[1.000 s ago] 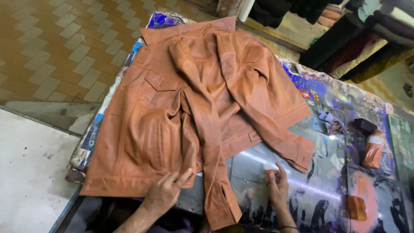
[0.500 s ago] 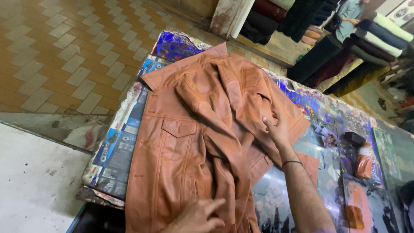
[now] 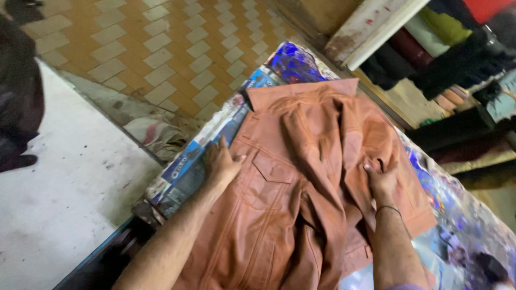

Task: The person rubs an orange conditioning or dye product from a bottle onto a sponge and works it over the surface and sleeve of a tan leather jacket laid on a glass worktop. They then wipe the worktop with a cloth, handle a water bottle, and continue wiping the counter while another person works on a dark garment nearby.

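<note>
Slippage looks the main risk; the tan leather jacket (image 3: pixel 306 177), smooth and creased, lies mid-frame on a glossy printed surface (image 3: pixel 215 142) near its edge, and could slide floorward; left hand (image 3: pixel 223 164) presses flat, fingers spread, on the shoulder; right hand (image 3: pixel 380 177) pinches a fold.
</note>
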`<action>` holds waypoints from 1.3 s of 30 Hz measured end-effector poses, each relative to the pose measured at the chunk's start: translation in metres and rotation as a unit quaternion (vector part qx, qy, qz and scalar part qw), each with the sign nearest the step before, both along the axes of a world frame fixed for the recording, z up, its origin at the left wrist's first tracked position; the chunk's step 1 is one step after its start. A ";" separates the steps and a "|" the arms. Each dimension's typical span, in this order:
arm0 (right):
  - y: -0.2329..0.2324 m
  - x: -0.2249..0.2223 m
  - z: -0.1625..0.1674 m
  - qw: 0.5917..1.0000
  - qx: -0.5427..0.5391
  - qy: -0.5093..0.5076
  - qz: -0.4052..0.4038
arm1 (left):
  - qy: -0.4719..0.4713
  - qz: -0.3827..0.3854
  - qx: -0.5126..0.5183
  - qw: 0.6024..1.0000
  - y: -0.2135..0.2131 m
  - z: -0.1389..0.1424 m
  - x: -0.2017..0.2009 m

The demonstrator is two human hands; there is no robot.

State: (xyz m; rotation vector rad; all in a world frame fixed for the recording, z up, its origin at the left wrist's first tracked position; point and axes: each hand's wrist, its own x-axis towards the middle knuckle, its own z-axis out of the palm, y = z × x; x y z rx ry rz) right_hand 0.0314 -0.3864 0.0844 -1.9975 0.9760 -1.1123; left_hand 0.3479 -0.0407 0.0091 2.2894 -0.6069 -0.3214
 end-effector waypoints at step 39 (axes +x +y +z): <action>0.287 0.626 0.178 0.637 0.279 -0.410 0.590 | 0.030 0.012 -0.481 0.876 0.456 0.153 0.200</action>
